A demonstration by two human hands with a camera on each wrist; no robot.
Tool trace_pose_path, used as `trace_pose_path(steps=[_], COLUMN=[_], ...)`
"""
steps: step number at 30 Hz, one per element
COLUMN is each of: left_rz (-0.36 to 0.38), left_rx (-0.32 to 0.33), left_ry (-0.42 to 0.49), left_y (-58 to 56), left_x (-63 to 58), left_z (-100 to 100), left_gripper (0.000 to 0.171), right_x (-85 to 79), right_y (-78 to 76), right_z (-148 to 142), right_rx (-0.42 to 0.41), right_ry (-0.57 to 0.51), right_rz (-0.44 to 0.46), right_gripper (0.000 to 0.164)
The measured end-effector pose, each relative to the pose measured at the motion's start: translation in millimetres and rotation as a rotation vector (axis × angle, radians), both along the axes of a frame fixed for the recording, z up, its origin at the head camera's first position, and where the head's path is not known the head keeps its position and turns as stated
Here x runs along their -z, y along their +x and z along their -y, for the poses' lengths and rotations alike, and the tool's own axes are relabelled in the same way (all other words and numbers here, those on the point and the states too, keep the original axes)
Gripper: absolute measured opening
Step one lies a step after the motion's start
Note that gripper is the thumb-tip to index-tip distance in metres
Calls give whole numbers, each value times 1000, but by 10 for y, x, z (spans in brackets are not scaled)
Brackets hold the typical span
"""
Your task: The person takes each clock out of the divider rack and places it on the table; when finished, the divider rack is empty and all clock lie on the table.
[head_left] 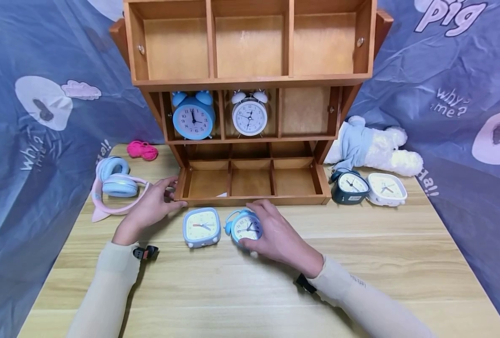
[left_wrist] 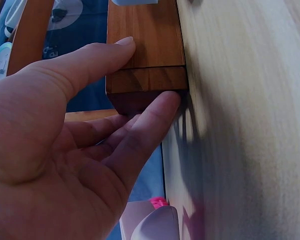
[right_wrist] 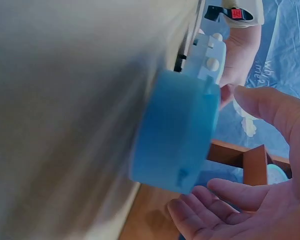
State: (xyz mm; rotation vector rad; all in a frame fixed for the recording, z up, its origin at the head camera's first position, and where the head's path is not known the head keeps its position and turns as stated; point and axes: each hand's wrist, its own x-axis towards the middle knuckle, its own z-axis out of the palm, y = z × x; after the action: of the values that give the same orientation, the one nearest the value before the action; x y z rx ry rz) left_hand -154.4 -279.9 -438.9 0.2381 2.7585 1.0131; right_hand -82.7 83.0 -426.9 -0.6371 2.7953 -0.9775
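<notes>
My right hand (head_left: 275, 230) is at a small round blue alarm clock (head_left: 248, 228), which lies face up on the table with its bells toward the left. In the right wrist view, the thumb and fingers (right_wrist: 210, 212) are spread beside the blue clock body (right_wrist: 175, 130). At the front left corner of the wooden shelf (head_left: 250, 202) is my left hand (head_left: 157, 202). Its thumb rests on the front board (left_wrist: 145, 35), while the other fingers lie along the end of the shelf. Between the hands lies a square pale-blue clock (head_left: 201, 226).
A large blue clock (head_left: 194, 120) and a white twin-bell clock (head_left: 250, 117) stand in the middle tier. On the right are a dark green clock (head_left: 350, 187), a white clock (head_left: 387, 189) and a plush toy (head_left: 376, 145). Headphones (head_left: 119, 184) and pink yarn (head_left: 142, 150) lie left.
</notes>
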Motion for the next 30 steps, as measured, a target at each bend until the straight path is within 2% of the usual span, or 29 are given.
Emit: trace_pose_path(steps=[5, 10, 19, 30], left_rz=[3, 1, 3, -5], left_rx=[-5, -3, -3, 1], left_ry=[0, -4, 2, 4], left_y=[6, 9, 9, -7], left_x=[-8, -15, -8, 25], left_z=[2, -1, -4, 3], left_gripper=[86, 86, 87, 87], right_x=[-101, -218, -501, -844], right_y=[-61, -125, -313, -581], right_z=[23, 35, 12, -28], right_rx=[-17, -19, -7, 56], right_ry=[6, -9, -21, -160], right_rz=[-67, -96, -91, -228], right_gripper=[93, 94, 93, 93])
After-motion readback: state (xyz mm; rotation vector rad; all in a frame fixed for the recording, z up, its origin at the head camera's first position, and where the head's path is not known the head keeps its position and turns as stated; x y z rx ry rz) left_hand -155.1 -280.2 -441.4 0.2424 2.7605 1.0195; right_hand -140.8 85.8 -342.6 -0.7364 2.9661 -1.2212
